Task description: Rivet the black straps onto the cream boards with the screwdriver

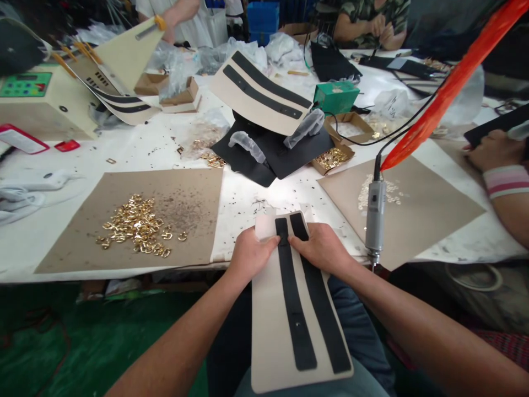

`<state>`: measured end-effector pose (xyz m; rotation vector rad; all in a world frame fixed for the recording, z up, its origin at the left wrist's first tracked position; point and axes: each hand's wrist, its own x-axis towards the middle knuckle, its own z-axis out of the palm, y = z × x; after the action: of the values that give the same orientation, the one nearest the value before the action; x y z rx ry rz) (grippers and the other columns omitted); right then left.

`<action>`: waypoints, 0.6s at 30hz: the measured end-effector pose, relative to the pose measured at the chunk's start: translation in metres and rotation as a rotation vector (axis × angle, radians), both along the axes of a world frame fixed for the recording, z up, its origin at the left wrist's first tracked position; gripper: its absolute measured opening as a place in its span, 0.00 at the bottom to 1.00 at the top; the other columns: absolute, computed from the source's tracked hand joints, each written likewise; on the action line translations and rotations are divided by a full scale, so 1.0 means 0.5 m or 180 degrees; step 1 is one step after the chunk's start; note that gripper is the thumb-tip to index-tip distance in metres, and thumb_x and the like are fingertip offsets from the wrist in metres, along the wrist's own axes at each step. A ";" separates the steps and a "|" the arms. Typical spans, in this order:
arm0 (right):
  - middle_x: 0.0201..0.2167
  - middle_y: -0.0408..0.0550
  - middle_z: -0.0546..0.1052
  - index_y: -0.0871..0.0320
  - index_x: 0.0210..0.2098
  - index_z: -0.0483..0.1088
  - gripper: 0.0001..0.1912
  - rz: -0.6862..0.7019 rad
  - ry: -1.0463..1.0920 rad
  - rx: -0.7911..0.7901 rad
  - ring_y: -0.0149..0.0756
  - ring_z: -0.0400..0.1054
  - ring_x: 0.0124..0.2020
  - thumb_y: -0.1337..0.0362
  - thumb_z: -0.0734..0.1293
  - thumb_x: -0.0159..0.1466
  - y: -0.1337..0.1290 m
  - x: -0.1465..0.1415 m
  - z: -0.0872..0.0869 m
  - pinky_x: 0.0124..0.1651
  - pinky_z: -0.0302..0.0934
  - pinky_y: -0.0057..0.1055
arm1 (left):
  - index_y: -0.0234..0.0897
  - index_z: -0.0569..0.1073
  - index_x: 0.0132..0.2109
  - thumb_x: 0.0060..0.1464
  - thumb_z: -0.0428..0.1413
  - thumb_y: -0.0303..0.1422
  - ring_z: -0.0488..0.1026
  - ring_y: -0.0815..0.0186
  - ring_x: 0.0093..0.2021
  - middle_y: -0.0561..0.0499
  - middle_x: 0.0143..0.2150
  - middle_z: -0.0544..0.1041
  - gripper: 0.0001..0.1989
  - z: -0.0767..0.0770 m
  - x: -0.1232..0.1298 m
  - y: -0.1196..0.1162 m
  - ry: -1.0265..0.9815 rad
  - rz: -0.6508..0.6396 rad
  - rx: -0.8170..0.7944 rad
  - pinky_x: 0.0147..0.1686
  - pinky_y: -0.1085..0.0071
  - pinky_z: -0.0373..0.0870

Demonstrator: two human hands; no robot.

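My left hand [252, 256] and right hand [322, 249] are both on the upper end of a cream panel [270, 331], each half open, pressing down and holding it from either side. The fingers of my left hand reach the top of the left one of two black straps [293, 320], and those of my right hand lie over the other strap. The panel runs lengthwise away from me, its lower end over my jeans [355, 314] and its upper end reaching over the edge of the table [248, 204].

Left of my hands, gold buckles [136, 226] lie heaped on a sheet of brown paper [194, 215]. A second brown sheet [430, 220] lies to the right, with pale small parts on it, and a grey rotary tool [375, 215] hangs just beside my right hand. At top center, more strapped panels [260, 91] rest on black sheets [264, 154], beside a cardboard tray of gold parts [333, 159]. A machine [37, 105] sits at the upper left. At the right edge is a co-worker's hand [491, 150], and another co-worker's hands [380, 27] work at the top of the frame.
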<state>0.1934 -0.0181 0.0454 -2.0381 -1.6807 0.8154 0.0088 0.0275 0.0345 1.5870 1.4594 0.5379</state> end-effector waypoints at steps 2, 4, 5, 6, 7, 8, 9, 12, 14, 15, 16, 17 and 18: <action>0.29 0.50 0.82 0.56 0.27 0.75 0.12 -0.0015 0.0011 -0.0038 0.44 0.76 0.32 0.58 0.67 0.63 0.003 0.000 0.000 0.31 0.60 0.30 | 0.34 0.83 0.39 0.51 0.64 0.35 0.82 0.53 0.38 0.44 0.37 0.85 0.10 -0.001 0.001 0.002 -0.0017 0.0025 -0.0084 0.37 0.65 0.72; 0.29 0.50 0.82 0.56 0.28 0.75 0.11 -0.0002 0.0041 -0.0031 0.44 0.76 0.33 0.59 0.67 0.63 0.007 -0.001 0.000 0.31 0.60 0.30 | 0.34 0.83 0.39 0.51 0.64 0.35 0.82 0.53 0.38 0.44 0.37 0.86 0.10 -0.001 0.002 0.004 -0.0068 0.0052 -0.0148 0.37 0.65 0.73; 0.29 0.50 0.82 0.56 0.28 0.76 0.11 0.0005 0.0045 -0.0035 0.44 0.76 0.33 0.59 0.67 0.63 0.008 -0.001 0.001 0.31 0.61 0.30 | 0.34 0.83 0.39 0.50 0.64 0.34 0.82 0.54 0.38 0.44 0.37 0.86 0.10 0.000 0.002 0.005 -0.0080 0.0074 -0.0174 0.37 0.65 0.73; 0.30 0.50 0.82 0.56 0.29 0.76 0.10 0.0002 0.0041 -0.0050 0.44 0.76 0.33 0.59 0.67 0.63 0.009 -0.001 0.001 0.31 0.61 0.30 | 0.34 0.82 0.39 0.50 0.64 0.34 0.82 0.54 0.37 0.44 0.37 0.86 0.10 0.001 0.003 0.006 -0.0081 0.0099 -0.0202 0.37 0.65 0.73; 0.30 0.50 0.82 0.57 0.29 0.76 0.10 -0.0007 0.0036 -0.0075 0.44 0.76 0.33 0.59 0.67 0.63 0.011 -0.001 0.001 0.31 0.61 0.30 | 0.34 0.82 0.38 0.50 0.64 0.34 0.81 0.54 0.36 0.44 0.36 0.85 0.09 0.001 0.003 0.007 -0.0076 0.0126 -0.0230 0.36 0.65 0.72; 0.29 0.50 0.82 0.57 0.29 0.76 0.10 -0.0026 0.0032 -0.0105 0.44 0.76 0.33 0.59 0.68 0.63 0.012 -0.001 0.001 0.31 0.61 0.30 | 0.34 0.82 0.38 0.49 0.64 0.34 0.81 0.54 0.36 0.44 0.35 0.85 0.09 0.002 0.004 0.008 -0.0074 0.0147 -0.0253 0.35 0.65 0.72; 0.29 0.50 0.82 0.57 0.29 0.76 0.10 -0.0044 0.0043 -0.0122 0.44 0.76 0.32 0.59 0.68 0.62 0.013 -0.001 0.000 0.31 0.61 0.30 | 0.33 0.82 0.37 0.49 0.64 0.34 0.81 0.54 0.36 0.44 0.35 0.85 0.09 0.002 0.004 0.009 -0.0075 0.0160 -0.0273 0.35 0.65 0.72; 0.28 0.48 0.82 0.56 0.28 0.76 0.10 -0.0077 0.0199 -0.0113 0.42 0.76 0.31 0.59 0.68 0.62 0.017 0.002 0.000 0.30 0.61 0.30 | 0.33 0.82 0.39 0.49 0.65 0.35 0.82 0.53 0.38 0.43 0.37 0.86 0.11 0.000 0.003 0.011 -0.0132 0.0187 -0.0280 0.36 0.64 0.73; 0.28 0.46 0.82 0.56 0.27 0.75 0.09 -0.0088 0.0341 -0.0138 0.41 0.76 0.31 0.59 0.68 0.62 0.021 0.005 0.002 0.30 0.61 0.29 | 0.34 0.83 0.40 0.49 0.65 0.35 0.82 0.52 0.39 0.42 0.38 0.86 0.12 -0.003 0.002 0.012 -0.0176 0.0168 -0.0300 0.38 0.64 0.73; 0.27 0.45 0.81 0.56 0.27 0.74 0.09 -0.0099 0.0383 -0.0169 0.40 0.75 0.30 0.60 0.68 0.61 0.022 0.006 0.003 0.30 0.60 0.29 | 0.34 0.83 0.41 0.49 0.65 0.35 0.82 0.52 0.40 0.42 0.38 0.86 0.12 -0.004 0.002 0.013 -0.0185 0.0159 -0.0314 0.39 0.63 0.74; 0.26 0.45 0.81 0.56 0.26 0.74 0.09 -0.0113 0.0397 -0.0209 0.39 0.75 0.29 0.60 0.68 0.61 0.024 0.007 0.004 0.30 0.60 0.29 | 0.34 0.83 0.41 0.50 0.65 0.35 0.82 0.52 0.40 0.43 0.39 0.86 0.12 -0.005 0.002 0.014 -0.0179 0.0148 -0.0329 0.39 0.63 0.74; 0.26 0.44 0.81 0.56 0.26 0.73 0.09 -0.0117 0.0396 -0.0244 0.39 0.75 0.29 0.60 0.68 0.61 0.025 0.007 0.005 0.29 0.59 0.29 | 0.35 0.83 0.41 0.50 0.65 0.35 0.82 0.52 0.40 0.43 0.39 0.86 0.12 -0.006 0.002 0.014 -0.0154 0.0139 -0.0339 0.39 0.63 0.74; 0.26 0.44 0.80 0.56 0.25 0.73 0.09 -0.0109 0.0386 -0.0267 0.39 0.74 0.28 0.60 0.68 0.61 0.026 0.007 0.005 0.29 0.59 0.29 | 0.35 0.82 0.41 0.50 0.65 0.35 0.82 0.52 0.39 0.43 0.39 0.86 0.12 -0.007 0.003 0.015 -0.0116 0.0136 -0.0339 0.39 0.63 0.73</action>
<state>0.1970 -0.0051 0.0480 -2.0224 -1.5663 0.9923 0.0102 0.0350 0.0311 1.4588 1.4731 0.5029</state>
